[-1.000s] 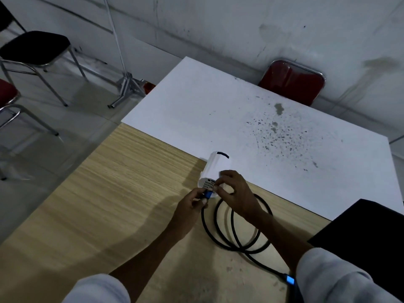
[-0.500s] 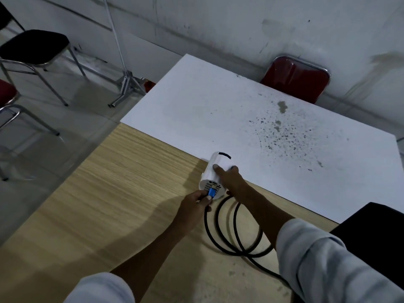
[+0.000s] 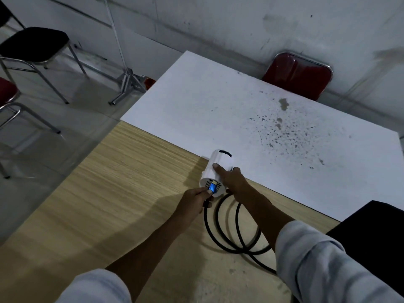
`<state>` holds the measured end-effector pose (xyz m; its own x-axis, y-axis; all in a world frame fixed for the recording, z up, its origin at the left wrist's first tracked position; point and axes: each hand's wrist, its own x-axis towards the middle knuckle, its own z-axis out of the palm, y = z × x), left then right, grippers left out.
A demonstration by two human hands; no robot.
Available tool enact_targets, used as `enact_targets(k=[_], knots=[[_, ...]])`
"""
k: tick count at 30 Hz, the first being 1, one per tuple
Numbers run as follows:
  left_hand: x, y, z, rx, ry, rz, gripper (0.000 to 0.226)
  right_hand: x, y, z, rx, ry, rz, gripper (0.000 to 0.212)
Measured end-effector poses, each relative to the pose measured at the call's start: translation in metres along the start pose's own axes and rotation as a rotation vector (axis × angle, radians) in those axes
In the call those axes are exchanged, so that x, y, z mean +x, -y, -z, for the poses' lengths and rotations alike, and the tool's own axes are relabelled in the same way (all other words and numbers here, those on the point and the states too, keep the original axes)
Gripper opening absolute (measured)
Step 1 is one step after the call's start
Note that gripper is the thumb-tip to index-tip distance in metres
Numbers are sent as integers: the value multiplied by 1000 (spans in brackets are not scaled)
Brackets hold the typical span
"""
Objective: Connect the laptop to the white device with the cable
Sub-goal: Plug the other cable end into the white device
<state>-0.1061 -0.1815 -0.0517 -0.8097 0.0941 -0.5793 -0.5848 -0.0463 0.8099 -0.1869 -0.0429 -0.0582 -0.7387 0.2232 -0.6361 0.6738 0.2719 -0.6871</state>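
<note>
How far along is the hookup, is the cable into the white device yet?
In hand: the left hand pinches the blue plug at the near face of the white device, which the right hand steadies from above. Whether the plug is fully seated cannot be told. The black cable lies coiled on the wooden table. Left: its other end runs out of sight under the right sleeve toward the dark laptop; no connection there shows.

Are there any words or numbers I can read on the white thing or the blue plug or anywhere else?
None. No word, number or brand can be read anywhere.
White device: only a black curved mark on its far end, no letters.
Blue plug: plain, no print visible.
Black cable, wooden table, white board: no writing, only dark stains on the board.
</note>
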Motion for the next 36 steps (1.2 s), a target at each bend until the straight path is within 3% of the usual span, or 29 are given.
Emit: enact_targets(k=[8, 13, 19, 26, 36], knots=[[2, -7, 3, -68, 54, 91, 22, -1, 1, -1, 9, 0, -13, 87], [5, -9, 2, -143, 88, 113, 19, 3, 5, 4, 92, 95, -73, 93], [10, -7, 6, -133, 104, 112, 17, 1, 6, 7, 139, 166, -76, 68], [15, -7, 8, -135, 85, 92, 10, 0, 4, 4, 142, 152, -60, 75], [11, -2, -6, -96, -45, -29, 9, -4, 2, 3, 64, 77, 30, 50]])
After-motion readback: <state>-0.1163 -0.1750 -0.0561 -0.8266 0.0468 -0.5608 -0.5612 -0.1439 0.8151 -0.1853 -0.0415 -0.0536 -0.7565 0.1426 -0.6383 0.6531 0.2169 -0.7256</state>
